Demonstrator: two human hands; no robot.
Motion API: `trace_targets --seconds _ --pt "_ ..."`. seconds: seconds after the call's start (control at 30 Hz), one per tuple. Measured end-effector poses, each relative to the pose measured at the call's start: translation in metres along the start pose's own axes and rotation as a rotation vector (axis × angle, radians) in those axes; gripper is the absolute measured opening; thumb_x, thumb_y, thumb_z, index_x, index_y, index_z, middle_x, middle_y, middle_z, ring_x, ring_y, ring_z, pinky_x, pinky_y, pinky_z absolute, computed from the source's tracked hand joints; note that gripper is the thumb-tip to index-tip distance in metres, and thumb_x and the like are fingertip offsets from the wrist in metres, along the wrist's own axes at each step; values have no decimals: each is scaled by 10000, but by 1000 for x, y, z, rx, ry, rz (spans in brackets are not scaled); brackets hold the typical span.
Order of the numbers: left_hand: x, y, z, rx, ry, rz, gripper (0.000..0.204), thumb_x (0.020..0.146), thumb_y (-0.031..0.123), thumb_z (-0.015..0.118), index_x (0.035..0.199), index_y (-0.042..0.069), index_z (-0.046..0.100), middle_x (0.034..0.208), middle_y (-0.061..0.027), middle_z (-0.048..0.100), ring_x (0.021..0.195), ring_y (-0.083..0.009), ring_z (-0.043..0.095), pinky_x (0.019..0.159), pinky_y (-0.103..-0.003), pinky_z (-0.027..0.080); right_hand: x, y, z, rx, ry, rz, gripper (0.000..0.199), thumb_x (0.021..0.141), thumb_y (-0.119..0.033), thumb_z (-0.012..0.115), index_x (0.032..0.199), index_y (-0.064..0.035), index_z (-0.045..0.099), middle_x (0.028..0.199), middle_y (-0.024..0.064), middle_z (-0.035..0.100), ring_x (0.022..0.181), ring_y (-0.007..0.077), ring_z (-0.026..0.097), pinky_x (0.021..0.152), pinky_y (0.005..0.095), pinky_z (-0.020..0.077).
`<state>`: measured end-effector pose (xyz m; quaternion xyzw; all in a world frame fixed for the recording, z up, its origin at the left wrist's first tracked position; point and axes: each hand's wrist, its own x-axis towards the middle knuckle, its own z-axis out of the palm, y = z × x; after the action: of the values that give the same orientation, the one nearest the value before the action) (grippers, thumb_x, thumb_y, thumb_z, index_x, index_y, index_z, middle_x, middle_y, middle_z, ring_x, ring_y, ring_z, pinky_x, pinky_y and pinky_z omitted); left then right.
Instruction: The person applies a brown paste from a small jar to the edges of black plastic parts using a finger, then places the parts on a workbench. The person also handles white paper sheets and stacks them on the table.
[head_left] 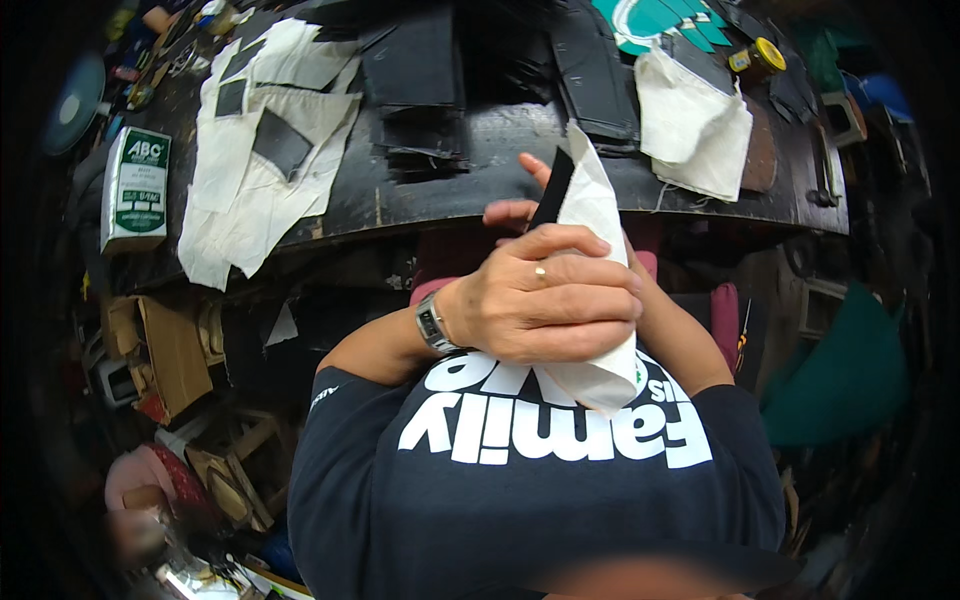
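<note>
I'm seeing the left hand (540,300) gripping white cloth (592,200) at centre frame, fingers pressed together; a black strip (552,188) is lying alongside. Right fingers (512,213) are showing spread behind; whether they're pinching, I cannot tell. Even pressure should be preventing creases. Bold lettering's marking the tin (140,190), left, and T-shirt (530,510), below.

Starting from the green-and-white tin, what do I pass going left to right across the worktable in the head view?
Tin, white pieces, left black stack, right black stack, white cloth, yellow-lidded jar.
</note>
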<state>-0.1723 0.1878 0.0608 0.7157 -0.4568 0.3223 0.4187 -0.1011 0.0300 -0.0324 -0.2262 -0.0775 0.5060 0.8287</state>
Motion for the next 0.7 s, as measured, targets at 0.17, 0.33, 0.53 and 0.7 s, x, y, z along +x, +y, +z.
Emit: trace_targets --seconds 0.17,0.33,0.53,0.7 --pt "0 -22 -19 -225 111 -87 561 782 635 717 1010 122 733 1245 -143 626 1253 -332 572 1077 -508 400 -21 -31 12 -258 38 -168 1054 766 110 727 1619 -128 156 1392 128 570 1248 195 584 1037 321 472" --pt "-15 -42 -12 -735 419 -894 1078 720 662 771 1509 56 356 1492 -227 422 1401 -349 430 1155 -463 352 -35 -89 34 -822 76 -343 1107 693 43 761 1620 -94 170 1557 127 404 1348 226 515 1158 343 363" --pt "-23 -77 -1 -965 290 -1169 907 829 150 782 1570 35 271 1425 -186 505 1249 -237 568 1052 -329 456 -34 -121 40 -1147 56 -326 1028 665 -51 722 1592 -62 278 1605 156 333 1301 280 568 1148 392 400" --pt "-20 -95 2 -903 217 -1301 503 858 63 779 1323 1 595 1095 -30 685 986 -94 641 902 -249 501 -43 -139 40 -1340 159 -211 979 754 -171 804 1592 -98 304 1299 143 610 1128 226 631 1044 378 463"
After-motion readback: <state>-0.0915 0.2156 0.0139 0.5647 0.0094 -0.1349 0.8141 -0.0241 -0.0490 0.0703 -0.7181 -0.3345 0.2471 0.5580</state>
